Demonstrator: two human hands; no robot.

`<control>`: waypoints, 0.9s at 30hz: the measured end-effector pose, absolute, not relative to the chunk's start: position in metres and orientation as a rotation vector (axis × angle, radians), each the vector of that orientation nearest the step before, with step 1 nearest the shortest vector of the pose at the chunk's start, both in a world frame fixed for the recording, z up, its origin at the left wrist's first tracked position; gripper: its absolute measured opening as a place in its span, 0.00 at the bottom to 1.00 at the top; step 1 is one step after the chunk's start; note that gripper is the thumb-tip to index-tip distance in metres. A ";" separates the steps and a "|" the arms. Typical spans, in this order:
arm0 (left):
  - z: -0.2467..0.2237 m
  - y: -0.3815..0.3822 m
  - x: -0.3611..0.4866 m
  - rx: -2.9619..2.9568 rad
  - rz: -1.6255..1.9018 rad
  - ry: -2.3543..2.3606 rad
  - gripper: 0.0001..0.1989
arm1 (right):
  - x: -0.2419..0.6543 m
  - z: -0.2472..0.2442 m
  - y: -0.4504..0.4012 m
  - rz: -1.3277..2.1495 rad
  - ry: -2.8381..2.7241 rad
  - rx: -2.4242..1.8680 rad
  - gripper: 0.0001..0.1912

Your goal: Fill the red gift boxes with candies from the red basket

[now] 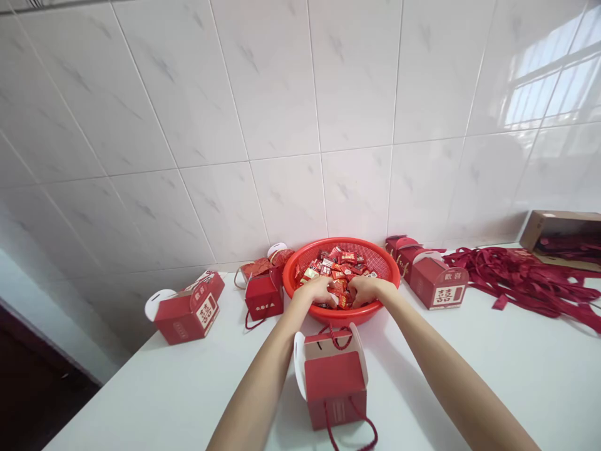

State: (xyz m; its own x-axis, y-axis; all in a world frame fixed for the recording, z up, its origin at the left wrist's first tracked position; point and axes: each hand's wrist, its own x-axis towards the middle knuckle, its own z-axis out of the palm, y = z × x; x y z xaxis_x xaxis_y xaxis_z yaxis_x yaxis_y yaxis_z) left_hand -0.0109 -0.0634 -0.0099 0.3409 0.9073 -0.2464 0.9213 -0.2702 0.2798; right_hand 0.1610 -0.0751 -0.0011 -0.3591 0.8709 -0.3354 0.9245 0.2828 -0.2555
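Observation:
Both my hands reach into a red plastic basket (394,275) filled with wrapped candies (345,258). My left hand (319,291) is curled down on candies at the front left of the pile, its fingertips partly hidden. Opposite it, on the front right, my right hand (365,289) closes its fingers around candies, with the tips buried among the wrappers. Between my forearms stands a red gift box (335,382) with its top open, white inner flaps spread and dark red cord handles hanging loose.
Red gift boxes (181,319) stand at left; a smaller red box (264,295) sits beside the basket. More red boxes (436,282) line the right side. Dark red ribbons (521,275) lie heaped near a cardboard box (539,228). A tiled wall (291,200) backs the white table (154,388).

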 end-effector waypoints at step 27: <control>-0.006 -0.058 -0.007 2.070 0.389 1.712 0.11 | 0.165 -0.009 -0.072 -0.539 2.763 2.026 0.02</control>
